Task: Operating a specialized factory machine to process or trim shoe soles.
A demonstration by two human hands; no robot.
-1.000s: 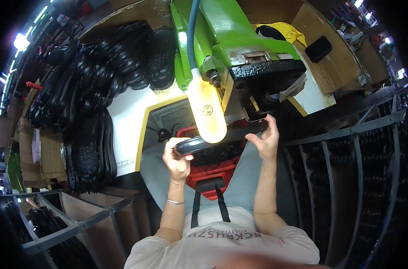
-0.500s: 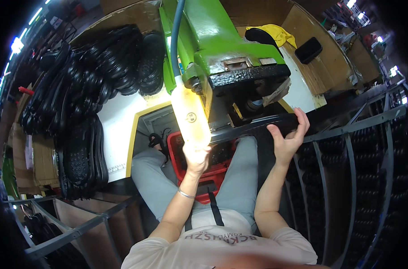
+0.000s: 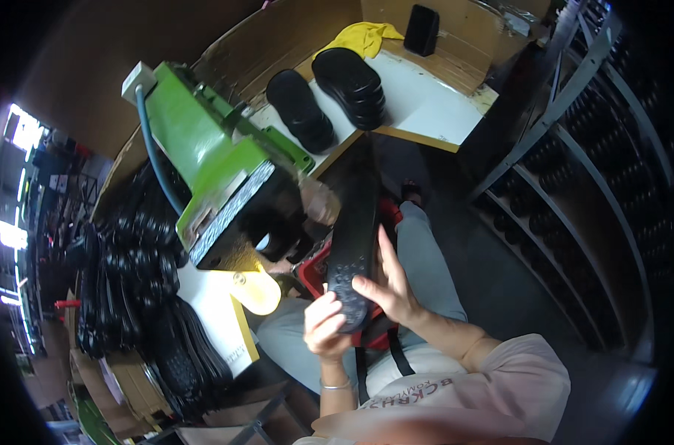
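A long black shoe sole is held in front of me, its textured end toward my body. My left hand grips that near end, with the fingers curled over its left edge. On the other side my right hand is closed on the sole, thumb laid on the textured face and fingers along the right edge. Left of the sole stands a green machine with a dark head. Below its head glows a yellow lamp.
Two stacks of black soles stand on the white tabletop, near a yellow cloth and a small black object. More soles are piled left of the machine. A metal rack of soles stands right; a red crate sits below.
The view has turned to the right. The sole, earlier level near the machine with my right hand spread at its end, is now drawn clear and pointed away from me, with both hands at its near end.
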